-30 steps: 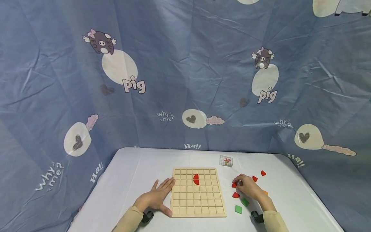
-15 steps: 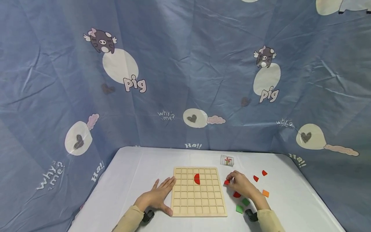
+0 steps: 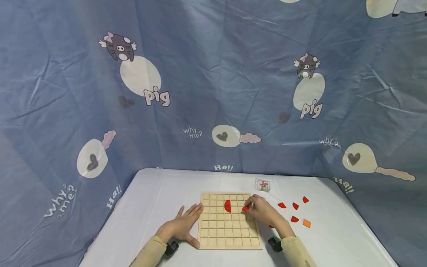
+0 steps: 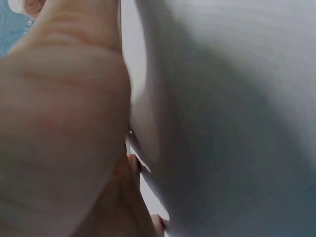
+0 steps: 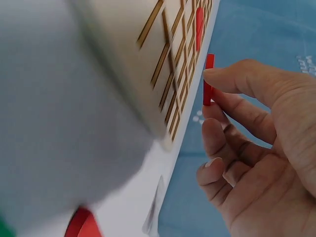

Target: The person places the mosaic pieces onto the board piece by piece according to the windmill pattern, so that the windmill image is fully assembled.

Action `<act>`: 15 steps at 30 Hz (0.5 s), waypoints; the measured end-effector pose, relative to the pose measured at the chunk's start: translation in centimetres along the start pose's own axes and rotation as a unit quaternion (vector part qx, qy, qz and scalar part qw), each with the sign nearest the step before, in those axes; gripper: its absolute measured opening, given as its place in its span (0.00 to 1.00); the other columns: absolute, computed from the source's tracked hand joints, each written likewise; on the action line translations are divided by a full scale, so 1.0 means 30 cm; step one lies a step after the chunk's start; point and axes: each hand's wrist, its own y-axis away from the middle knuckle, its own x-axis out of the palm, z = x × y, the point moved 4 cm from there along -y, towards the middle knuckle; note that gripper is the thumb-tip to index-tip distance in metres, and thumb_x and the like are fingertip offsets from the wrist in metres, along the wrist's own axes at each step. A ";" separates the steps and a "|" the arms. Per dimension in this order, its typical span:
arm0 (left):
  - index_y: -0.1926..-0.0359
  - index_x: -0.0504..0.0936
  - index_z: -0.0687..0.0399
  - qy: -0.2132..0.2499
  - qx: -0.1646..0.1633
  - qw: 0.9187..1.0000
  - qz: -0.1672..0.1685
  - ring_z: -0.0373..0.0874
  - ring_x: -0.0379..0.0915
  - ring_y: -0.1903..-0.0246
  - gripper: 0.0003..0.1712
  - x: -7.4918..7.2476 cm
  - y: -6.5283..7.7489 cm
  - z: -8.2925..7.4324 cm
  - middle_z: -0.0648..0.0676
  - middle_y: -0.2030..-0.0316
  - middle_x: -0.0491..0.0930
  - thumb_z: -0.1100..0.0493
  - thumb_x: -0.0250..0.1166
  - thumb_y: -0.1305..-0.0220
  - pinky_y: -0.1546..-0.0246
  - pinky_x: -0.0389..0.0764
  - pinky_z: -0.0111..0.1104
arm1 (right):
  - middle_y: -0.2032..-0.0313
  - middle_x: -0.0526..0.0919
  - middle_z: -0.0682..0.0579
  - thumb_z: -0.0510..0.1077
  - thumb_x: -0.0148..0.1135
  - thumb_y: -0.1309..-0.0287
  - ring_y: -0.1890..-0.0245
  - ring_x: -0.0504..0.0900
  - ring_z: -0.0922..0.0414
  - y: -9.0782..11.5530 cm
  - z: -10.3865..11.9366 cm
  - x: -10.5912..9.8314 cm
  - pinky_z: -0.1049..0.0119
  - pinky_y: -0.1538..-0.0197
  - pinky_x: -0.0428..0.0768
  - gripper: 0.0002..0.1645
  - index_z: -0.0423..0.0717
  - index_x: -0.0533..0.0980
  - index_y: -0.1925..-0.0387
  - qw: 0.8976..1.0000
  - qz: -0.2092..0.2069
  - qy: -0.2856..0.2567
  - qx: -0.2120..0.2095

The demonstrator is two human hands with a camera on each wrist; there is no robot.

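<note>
A wooden grid board (image 3: 220, 233) lies flat on the white table, with two red quarter-round tiles (image 3: 228, 209) set one above the other in its upper part. My left hand (image 3: 181, 226) is spread with straight fingers along the board's left edge. Over the board's right side, my right hand (image 3: 264, 213) pinches another red quarter-round tile (image 3: 245, 208). In the right wrist view, thumb and index finger hold that tile (image 5: 209, 84) on edge, while the other fingers curl loosely. Only the left hand's palm side and some fingertips (image 4: 133, 163) show in the left wrist view.
Right of the board lie several loose red tiles (image 3: 295, 205) and an orange square tile (image 3: 307, 223). A green tile (image 3: 277, 239) is mostly hidden beside the right wrist's camera. Behind the board stands a small pattern card (image 3: 262, 184). A blue printed curtain (image 3: 200, 92) backs the table.
My right hand has moved left from among the loose tiles to over the board, carrying the red tile. More red tiles now show where it was. The left hand stays put.
</note>
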 end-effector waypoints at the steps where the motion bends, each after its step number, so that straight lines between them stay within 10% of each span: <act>1: 0.24 0.41 0.58 -0.001 0.000 1.000 0.000 0.57 0.35 0.24 0.79 0.000 -0.001 0.001 0.58 0.23 0.39 0.25 0.70 0.69 0.29 0.36 0.63 | 0.63 0.78 0.55 0.38 0.66 0.45 0.70 0.71 0.63 -0.005 0.007 0.005 0.72 0.70 0.73 0.08 0.46 0.80 0.61 1.000 0.003 -0.001 -0.002; 15: 0.24 0.41 0.59 -0.003 0.000 1.000 0.000 0.57 0.35 0.24 0.79 -0.002 0.002 0.000 0.58 0.23 0.39 0.26 0.71 0.68 0.29 0.36 0.64 | 0.61 0.79 0.53 0.36 0.66 0.45 0.68 0.72 0.63 -0.044 0.052 0.067 0.70 0.66 0.75 0.08 0.45 0.81 0.61 0.999 0.025 -0.008 -0.031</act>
